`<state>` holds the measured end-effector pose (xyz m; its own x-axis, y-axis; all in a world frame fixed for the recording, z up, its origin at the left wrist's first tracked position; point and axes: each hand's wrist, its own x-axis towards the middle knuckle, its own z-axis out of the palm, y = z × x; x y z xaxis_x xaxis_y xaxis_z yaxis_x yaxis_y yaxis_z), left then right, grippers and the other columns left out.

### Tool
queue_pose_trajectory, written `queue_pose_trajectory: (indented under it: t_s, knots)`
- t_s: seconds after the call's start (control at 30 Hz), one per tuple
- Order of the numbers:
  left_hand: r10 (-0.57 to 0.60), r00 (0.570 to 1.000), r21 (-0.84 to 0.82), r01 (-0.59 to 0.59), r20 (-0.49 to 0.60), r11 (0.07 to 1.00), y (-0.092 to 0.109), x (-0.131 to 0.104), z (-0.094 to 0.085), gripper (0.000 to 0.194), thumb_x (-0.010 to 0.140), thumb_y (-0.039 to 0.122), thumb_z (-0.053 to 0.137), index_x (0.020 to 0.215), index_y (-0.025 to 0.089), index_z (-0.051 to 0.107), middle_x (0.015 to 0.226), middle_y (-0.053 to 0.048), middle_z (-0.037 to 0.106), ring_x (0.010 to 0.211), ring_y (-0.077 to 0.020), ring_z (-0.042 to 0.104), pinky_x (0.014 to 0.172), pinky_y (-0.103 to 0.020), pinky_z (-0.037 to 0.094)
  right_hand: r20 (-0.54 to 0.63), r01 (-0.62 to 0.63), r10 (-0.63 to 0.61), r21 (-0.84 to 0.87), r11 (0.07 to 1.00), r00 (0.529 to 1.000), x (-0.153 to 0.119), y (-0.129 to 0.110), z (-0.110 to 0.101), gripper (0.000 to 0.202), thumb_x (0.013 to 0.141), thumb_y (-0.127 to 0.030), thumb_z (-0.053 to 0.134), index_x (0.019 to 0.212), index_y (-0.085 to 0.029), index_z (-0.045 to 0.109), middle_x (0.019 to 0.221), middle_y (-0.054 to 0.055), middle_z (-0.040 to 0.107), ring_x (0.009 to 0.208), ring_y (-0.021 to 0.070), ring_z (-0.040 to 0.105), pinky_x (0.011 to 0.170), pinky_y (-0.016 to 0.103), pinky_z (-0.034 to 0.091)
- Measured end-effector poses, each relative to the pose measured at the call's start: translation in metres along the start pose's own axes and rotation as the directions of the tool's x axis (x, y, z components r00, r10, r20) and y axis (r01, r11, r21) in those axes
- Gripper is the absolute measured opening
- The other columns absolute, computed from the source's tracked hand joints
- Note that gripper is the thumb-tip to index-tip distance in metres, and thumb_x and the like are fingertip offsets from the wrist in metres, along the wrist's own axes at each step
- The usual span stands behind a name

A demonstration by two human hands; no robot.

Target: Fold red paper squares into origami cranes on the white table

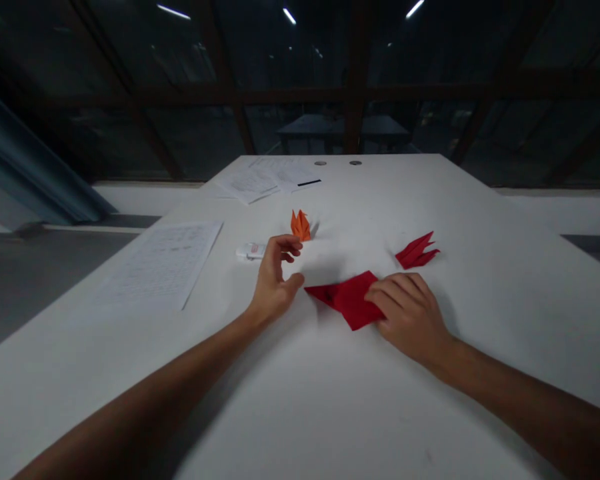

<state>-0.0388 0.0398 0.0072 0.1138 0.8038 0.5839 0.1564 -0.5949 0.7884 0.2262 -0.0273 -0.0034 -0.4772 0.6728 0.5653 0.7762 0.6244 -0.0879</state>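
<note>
A folded red paper (355, 301) is at the middle of the white table, its narrow point turned left. My right hand (410, 317) grips its right end, fingers over the paper and the thumb hidden. Just left of the narrow point, my left hand (277, 277) is raised with its thumb and fingers apart, touching nothing. Behind my left hand stands a small orange folded paper (301, 225). Another red folded paper (417, 251), with several pointed tips, lies beyond my right hand.
A white object (251, 251) lies behind my left hand, partly covered by it. A printed sheet (155, 267) is at the left, and more papers (260, 179) with a black strip (309, 183) lie at the far left. Two round discs sit near the table's far edge.
</note>
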Motion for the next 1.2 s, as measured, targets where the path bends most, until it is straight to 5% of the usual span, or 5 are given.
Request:
queue_pose_trajectory:
  t_s: [0.1, 0.23, 0.3, 0.67, 1.2]
  knots:
    - [0.106, 0.958, 0.143, -0.148, 0.266, 0.979, 0.015, -0.009, 0.002, 0.048, 0.064, 0.007, 0.055, 0.110, 0.022, 0.053, 0.105, -0.005, 0.056, 0.094, -0.0207, 0.053, 0.085, -0.036, 0.042, 0.159, 0.047, -0.035, -0.072, 0.996, 0.987, -0.001, -0.007, 0.001, 0.029, 0.078, -0.005, 0.060, 0.099, -0.022, 0.071, 0.101, 0.011, 0.075, 0.098, 0.0334, 0.061, 0.090, 0.051, 0.041]
    - [-0.020, 0.704, 0.272, -0.248, 0.710, 0.930, 0.030, -0.022, 0.013, 0.046, 0.076, 0.031, 0.074, 0.116, 0.021, 0.054, 0.108, -0.007, 0.062, 0.096, -0.0248, 0.057, 0.089, -0.040, 0.042, 0.257, 0.012, -0.007, -0.019, 1.000, 0.966, 0.001, -0.016, 0.000, 0.025, 0.079, -0.014, 0.064, 0.102, -0.021, 0.071, 0.100, 0.011, 0.073, 0.099, 0.0324, 0.059, 0.095, 0.050, 0.040]
    - [-0.049, 0.660, 0.324, -0.301, 0.750, 0.897, 0.031, -0.025, 0.017, 0.056, 0.075, 0.052, 0.078, 0.116, 0.020, 0.055, 0.110, -0.009, 0.064, 0.100, -0.0279, 0.056, 0.090, -0.042, 0.041, 0.281, -0.031, 0.017, 0.048, 0.998, 0.960, 0.002, -0.019, -0.003, 0.026, 0.079, -0.019, 0.066, 0.104, -0.021, 0.070, 0.101, 0.010, 0.072, 0.100, 0.0315, 0.059, 0.097, 0.050, 0.040]
    - [-0.073, 0.623, 0.350, -0.335, 0.779, 0.875, 0.036, -0.014, 0.010, 0.031, 0.087, 0.047, 0.069, 0.084, 0.019, 0.057, 0.095, -0.006, 0.063, 0.092, -0.0233, 0.056, 0.087, -0.036, 0.044, 0.176, -0.320, 0.269, 0.431, 0.844, 0.947, 0.011, 0.020, 0.012, 0.029, 0.086, -0.005, 0.052, 0.107, -0.020, 0.067, 0.104, 0.007, 0.072, 0.097, 0.0232, 0.065, 0.092, 0.042, 0.048]
    - [-0.031, 0.654, 0.414, -0.440, 0.756, 0.797, 0.031, -0.025, 0.019, 0.058, 0.077, 0.074, 0.066, 0.085, 0.018, 0.058, 0.103, -0.011, 0.059, 0.097, -0.0279, 0.053, 0.088, -0.041, 0.046, 0.213, -0.140, 0.014, 0.590, 0.795, 0.977, 0.011, 0.025, 0.007, 0.018, 0.092, -0.013, 0.062, 0.104, -0.023, 0.073, 0.108, 0.007, 0.070, 0.104, 0.0224, 0.065, 0.095, 0.042, 0.049]
